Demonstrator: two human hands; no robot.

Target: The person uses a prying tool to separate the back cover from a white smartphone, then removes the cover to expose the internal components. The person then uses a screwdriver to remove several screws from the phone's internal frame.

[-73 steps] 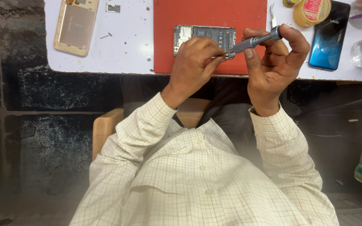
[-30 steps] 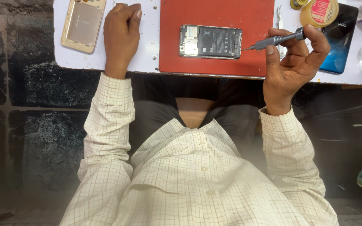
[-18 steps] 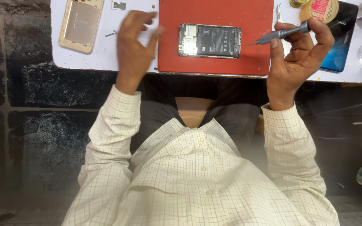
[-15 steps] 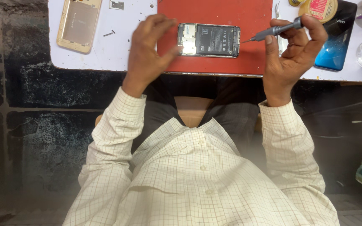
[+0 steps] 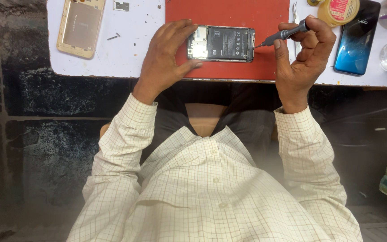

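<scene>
Since the earlier frames, left hand [image 5: 164, 60] had crossed from the bare white bench [image 5: 131, 54] onto the red rectangular work mat [image 5: 229, 13], closing on the left end of the opened black smartphone with exposed battery and circuit board [image 5: 221, 43]; right hand [image 5: 301, 60] had held its place with the tool.

Nearest: cream checked long-sleeved shirt [image 5: 211, 192], both cuffs just short of the bench edge.

Left hand: fingers spread around the phone's left end, thumb at the near edge, other fingers at the far edge, steadying it flat on the mat.

Right hand: fingers curled and pinching a slim dark grey precision screwdriver [image 5: 283, 34], tip touching the phone's right end.

Phone: lying lengthwise on the mat, back cover off.

Farther left: gold-coloured phone back cover [image 5: 80, 27], inner side up, well apart from the mat; small dark screws [image 5: 113, 37] just beside it.

Farther right: glossy blue-black smartphone [image 5: 357, 38] face down; round yellowish tin with red label [image 5: 339, 10] near it.
</scene>
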